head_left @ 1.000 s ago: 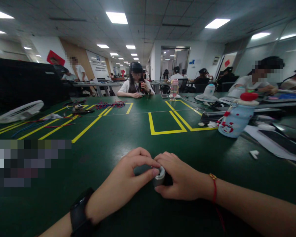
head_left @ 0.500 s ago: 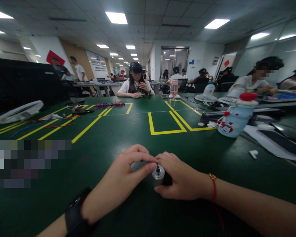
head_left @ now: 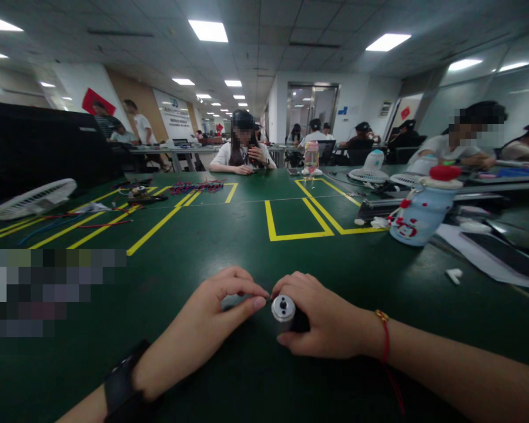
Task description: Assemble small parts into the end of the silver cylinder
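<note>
A silver metal cylinder (head_left: 283,311) with a dark central hole and smaller holes in its top stands upright near the table's front middle. My right hand (head_left: 320,317) is wrapped round it from the right, thumb at the near side and fingers behind. Just left of the cylinder, apart from it, my left hand (head_left: 229,308) pinches with thumb and index fingertips. A tiny dark thing shows at those fingertips, too small to make out.
Yellow tape marks the green table (head_left: 194,252). A blue bottle (head_left: 418,214) with a red top stands at the right, by papers and a phone (head_left: 502,255). Wires (head_left: 198,187) and a white fan (head_left: 33,200) lie left. A person (head_left: 242,147) sits opposite.
My left hand has moved left, off the top of the cylinder, its fingertips pinched. My right hand remains round the cylinder.
</note>
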`<act>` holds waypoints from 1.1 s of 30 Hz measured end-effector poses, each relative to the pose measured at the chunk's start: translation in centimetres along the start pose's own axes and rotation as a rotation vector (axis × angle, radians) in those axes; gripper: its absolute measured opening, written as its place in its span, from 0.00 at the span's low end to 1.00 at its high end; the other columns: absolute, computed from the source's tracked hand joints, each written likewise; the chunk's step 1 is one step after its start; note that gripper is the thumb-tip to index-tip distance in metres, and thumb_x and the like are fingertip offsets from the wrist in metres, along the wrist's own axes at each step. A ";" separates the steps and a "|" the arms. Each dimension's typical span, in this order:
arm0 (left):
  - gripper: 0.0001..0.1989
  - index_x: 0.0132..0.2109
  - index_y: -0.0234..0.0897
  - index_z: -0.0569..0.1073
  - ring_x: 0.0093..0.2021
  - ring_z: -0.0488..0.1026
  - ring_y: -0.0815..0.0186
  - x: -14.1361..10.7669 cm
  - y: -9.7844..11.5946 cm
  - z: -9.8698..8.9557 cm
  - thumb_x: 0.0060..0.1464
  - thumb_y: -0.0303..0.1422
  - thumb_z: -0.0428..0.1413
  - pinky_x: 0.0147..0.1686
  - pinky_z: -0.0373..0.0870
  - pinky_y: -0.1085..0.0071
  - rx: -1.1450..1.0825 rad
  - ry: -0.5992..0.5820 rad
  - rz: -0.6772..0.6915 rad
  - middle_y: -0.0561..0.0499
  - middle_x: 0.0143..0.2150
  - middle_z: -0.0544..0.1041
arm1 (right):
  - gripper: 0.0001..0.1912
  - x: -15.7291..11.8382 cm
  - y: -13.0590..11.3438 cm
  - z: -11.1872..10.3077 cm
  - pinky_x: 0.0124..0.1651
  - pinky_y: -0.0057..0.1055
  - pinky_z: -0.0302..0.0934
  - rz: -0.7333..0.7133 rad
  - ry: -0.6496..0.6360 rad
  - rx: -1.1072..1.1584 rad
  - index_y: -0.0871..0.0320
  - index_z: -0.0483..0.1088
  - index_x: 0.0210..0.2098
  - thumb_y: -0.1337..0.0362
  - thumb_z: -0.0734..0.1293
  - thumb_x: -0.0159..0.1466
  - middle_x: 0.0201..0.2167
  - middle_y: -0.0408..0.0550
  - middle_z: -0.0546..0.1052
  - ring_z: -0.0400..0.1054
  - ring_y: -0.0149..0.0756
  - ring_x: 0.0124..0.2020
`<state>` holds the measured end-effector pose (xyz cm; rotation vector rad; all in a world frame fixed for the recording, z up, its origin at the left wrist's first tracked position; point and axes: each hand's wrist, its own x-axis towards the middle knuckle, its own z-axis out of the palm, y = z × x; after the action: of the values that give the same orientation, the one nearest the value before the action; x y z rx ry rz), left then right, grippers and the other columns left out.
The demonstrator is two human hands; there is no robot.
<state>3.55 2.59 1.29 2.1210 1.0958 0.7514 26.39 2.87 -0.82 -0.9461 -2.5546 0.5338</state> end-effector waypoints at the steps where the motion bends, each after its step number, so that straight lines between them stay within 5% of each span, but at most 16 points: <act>1: 0.07 0.41 0.44 0.79 0.43 0.72 0.62 0.0 -0.2 0.0 0.61 0.33 0.56 0.45 0.67 0.65 0.005 -0.006 0.000 0.52 0.41 0.75 | 0.20 0.0 0.0 0.0 0.47 0.40 0.56 0.000 -0.002 0.000 0.58 0.66 0.44 0.60 0.72 0.54 0.43 0.50 0.71 0.62 0.43 0.42; 11: 0.07 0.40 0.47 0.80 0.43 0.72 0.63 -1.8 -2.8 0.8 0.60 0.31 0.57 0.44 0.68 0.68 0.019 -0.152 -0.010 0.53 0.41 0.74 | 0.19 0.0 0.0 -0.1 0.47 0.39 0.56 -0.022 -0.004 0.017 0.57 0.66 0.43 0.62 0.72 0.54 0.43 0.49 0.71 0.62 0.42 0.42; 29: 0.07 0.42 0.49 0.81 0.46 0.72 0.61 -1.3 -2.3 1.0 0.57 0.34 0.60 0.47 0.67 0.65 0.067 -0.159 -0.008 0.52 0.43 0.77 | 0.21 -0.1 -0.2 -0.3 0.47 0.39 0.57 -0.007 -0.003 0.050 0.57 0.65 0.46 0.64 0.72 0.53 0.42 0.49 0.71 0.62 0.42 0.42; 33: 0.09 0.43 0.46 0.80 0.45 0.74 0.60 -0.8 -2.7 -0.5 0.59 0.38 0.57 0.48 0.68 0.64 -0.002 -0.058 -0.071 0.51 0.44 0.78 | 0.21 0.0 -0.2 -0.4 0.47 0.40 0.57 -0.003 -0.011 0.042 0.57 0.66 0.45 0.63 0.72 0.53 0.42 0.49 0.71 0.62 0.42 0.42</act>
<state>1.47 3.30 -0.49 2.0776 1.1320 0.6543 26.47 2.79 -0.43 -0.9272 -2.5435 0.5913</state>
